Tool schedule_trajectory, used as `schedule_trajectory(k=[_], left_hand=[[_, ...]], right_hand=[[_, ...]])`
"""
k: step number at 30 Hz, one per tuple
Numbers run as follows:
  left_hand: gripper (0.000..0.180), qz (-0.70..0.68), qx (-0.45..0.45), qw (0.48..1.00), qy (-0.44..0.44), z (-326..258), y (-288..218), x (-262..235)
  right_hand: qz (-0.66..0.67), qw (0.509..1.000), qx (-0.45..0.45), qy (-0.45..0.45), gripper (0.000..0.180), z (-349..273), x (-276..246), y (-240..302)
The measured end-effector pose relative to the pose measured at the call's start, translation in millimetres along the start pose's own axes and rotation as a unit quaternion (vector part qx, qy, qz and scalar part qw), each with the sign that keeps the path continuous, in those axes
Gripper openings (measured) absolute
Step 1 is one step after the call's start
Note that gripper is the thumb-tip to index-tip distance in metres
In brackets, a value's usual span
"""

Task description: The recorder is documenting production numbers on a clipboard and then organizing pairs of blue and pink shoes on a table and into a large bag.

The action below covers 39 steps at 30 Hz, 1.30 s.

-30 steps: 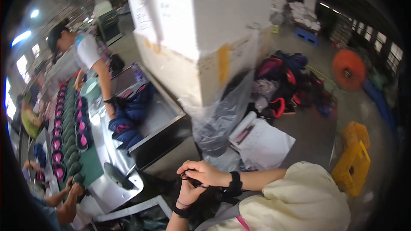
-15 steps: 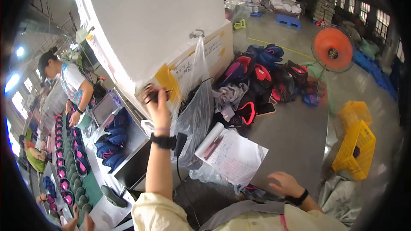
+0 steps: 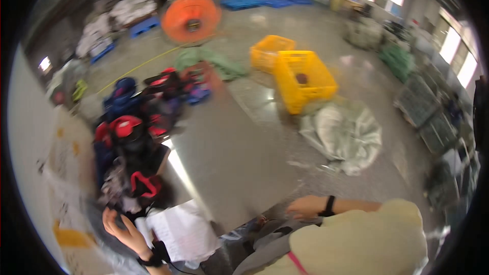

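My left hand (image 3: pixel 125 231) is at the lower left with its fingers apart and nothing in it. It is beside the sheets of handwritten paper (image 3: pixel 183 231) at the near end of a grey metal table (image 3: pixel 239 158). Just beyond that hand lie a bundled greyish cloth (image 3: pixel 117 186) and a heap of dark shoe uppers (image 3: pixel 127 135) with red linings. My right hand (image 3: pixel 304 207) hangs low in front of my body, near the table's near edge; blur smears its fingers, and no held thing shows.
A white pillar (image 3: pixel 28 122) stands close on the left. Yellow plastic crates (image 3: pixel 305 84) and a pale woven sack (image 3: pixel 346 135) are on the floor beyond the table's right side. An orange fan (image 3: pixel 191 18) stands past the far end. Stacked dark crates (image 3: pixel 420 104) line the right.
My view has swung right. My left hand has come down from the pillar and no longer holds the small dark object. My right hand has moved in close to my body.
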State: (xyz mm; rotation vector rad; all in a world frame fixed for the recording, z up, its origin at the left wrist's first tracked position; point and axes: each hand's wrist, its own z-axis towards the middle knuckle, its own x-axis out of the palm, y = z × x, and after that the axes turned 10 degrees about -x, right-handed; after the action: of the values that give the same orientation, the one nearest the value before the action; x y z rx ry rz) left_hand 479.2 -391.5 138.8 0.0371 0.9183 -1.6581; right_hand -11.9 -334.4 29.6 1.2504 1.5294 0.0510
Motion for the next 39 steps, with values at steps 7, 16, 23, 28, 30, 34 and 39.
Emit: schedule_trajectory(k=[7, 16, 23, 28, 30, 34, 39], left_hand=[[0.018, -0.220, -0.025, 0.930, 0.294, -117.9, -167.3, 75.5], [0.024, -0.229, 0.147, 0.733, 0.623, -265.5, -329.8, 248.3], [0.028, -0.165, 0.190, 0.618, 0.744, -395.6, -464.0, 377.1], [0.030, -0.146, 0.202, 0.566, 0.786, -461.7, -490.5, 442.9], [0.030, -0.134, 0.198, 0.571, 0.786, -492.4, -496.2, 479.9], [0.031, -0.129, 0.233, 0.594, 0.759, -540.4, -520.7, 566.3], [0.044, -0.078, 0.133, 0.604, 0.782, -581.2, -554.1, 697.6]], right_hand=[[0.061, 0.992, 0.043, -0.099, 0.033, -37.3, 24.3, -57.6], [0.164, 0.904, 0.378, -0.116, 0.028, -235.8, 117.8, -295.8], [0.308, 0.704, 0.622, -0.150, 0.056, -421.5, 142.5, -459.4], [0.224, 0.742, 0.602, -0.193, 0.077, -443.8, 84.2, -540.3], [0.197, 0.710, 0.631, -0.243, 0.076, -443.9, 69.0, -577.3], [0.236, 0.728, 0.595, -0.244, 0.078, -412.4, 37.4, -615.1], [0.313, 0.783, 0.483, -0.237, 0.071, -379.6, 26.7, -652.6]])
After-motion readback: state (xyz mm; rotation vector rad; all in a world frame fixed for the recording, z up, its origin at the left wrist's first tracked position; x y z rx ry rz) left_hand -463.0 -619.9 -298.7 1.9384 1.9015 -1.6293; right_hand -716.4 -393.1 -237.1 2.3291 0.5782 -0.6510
